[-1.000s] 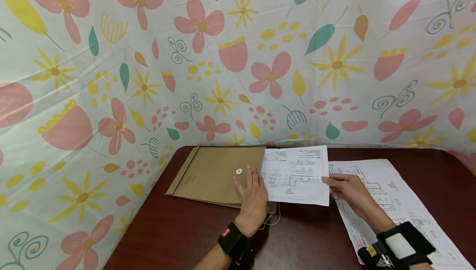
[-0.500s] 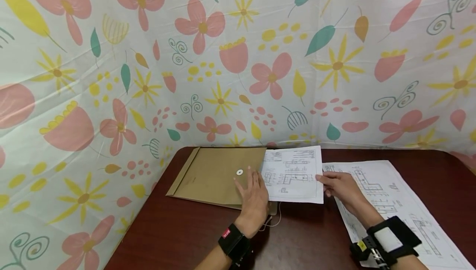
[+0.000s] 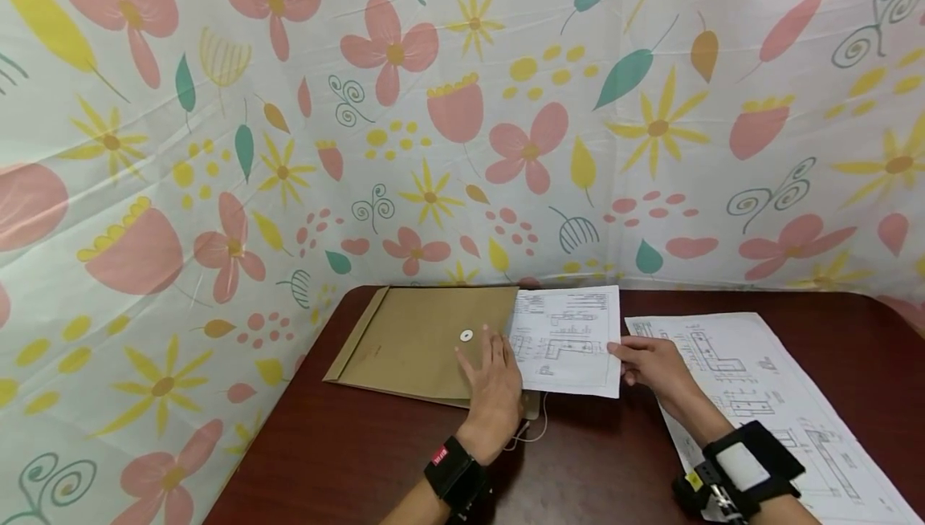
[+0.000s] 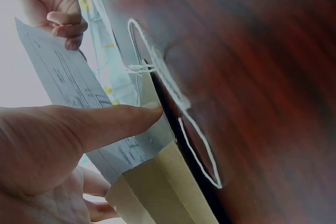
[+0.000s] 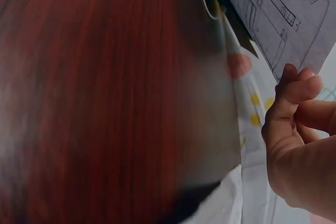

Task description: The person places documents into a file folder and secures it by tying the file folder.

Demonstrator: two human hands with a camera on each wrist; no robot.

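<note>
A brown envelope [image 3: 422,348] lies on the dark table [image 3: 347,461], pressed flat under the straight fingers of the left hand [image 3: 495,384] beside its white button [image 3: 466,335]. A sheet [image 3: 571,340] is pinched at its right edge by the right hand [image 3: 650,364], its left part tucked inside the envelope's mouth. A larger drawing [image 3: 766,396] lies to the right, partly covered by the right forearm. A loose string [image 4: 194,145] trails at the envelope's mouth. Since a second ago, the sheet has been slid further left into the envelope.
</note>
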